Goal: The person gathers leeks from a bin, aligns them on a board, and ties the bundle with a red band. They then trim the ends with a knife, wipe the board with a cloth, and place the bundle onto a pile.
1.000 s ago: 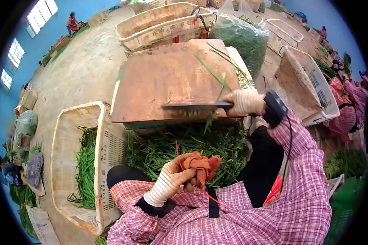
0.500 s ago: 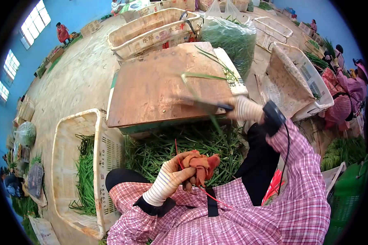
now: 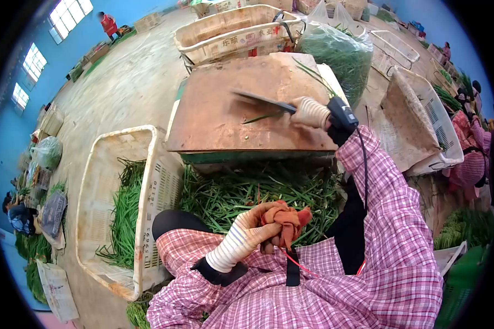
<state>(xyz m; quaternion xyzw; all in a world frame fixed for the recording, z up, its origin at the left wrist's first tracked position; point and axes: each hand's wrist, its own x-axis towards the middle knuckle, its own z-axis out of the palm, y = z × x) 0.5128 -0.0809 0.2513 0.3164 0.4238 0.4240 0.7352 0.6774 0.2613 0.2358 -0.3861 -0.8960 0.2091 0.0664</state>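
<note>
My right hand [image 3: 312,112], in a striped glove, grips a knife [image 3: 262,101] with a long dark blade, held above the brown wooden board [image 3: 214,123]. The blade is slightly blurred. A short green leaf piece [image 3: 258,118] lies just under it. In front of my lap, my left hand [image 3: 252,231] is closed around a crumpled orange-red cloth [image 3: 288,222]. A thin red string [image 3: 302,267] runs from beside the cloth across my checked clothing. Loose green stalks and leaves [image 3: 225,192] lie heaped between the board and my legs.
A white plastic crate [image 3: 85,197] with long green leaves stands at my left. Behind the board are another long crate [image 3: 214,54] and a clear bag of greens [image 3: 340,57]. A tilted crate [image 3: 450,120] is at right, near a person in checked clothing [image 3: 469,156].
My right hand has swung the knife left and up over the board. Long leaves that were by the blade have left it. My left hand keeps the cloth; the view has shifted slightly.
</note>
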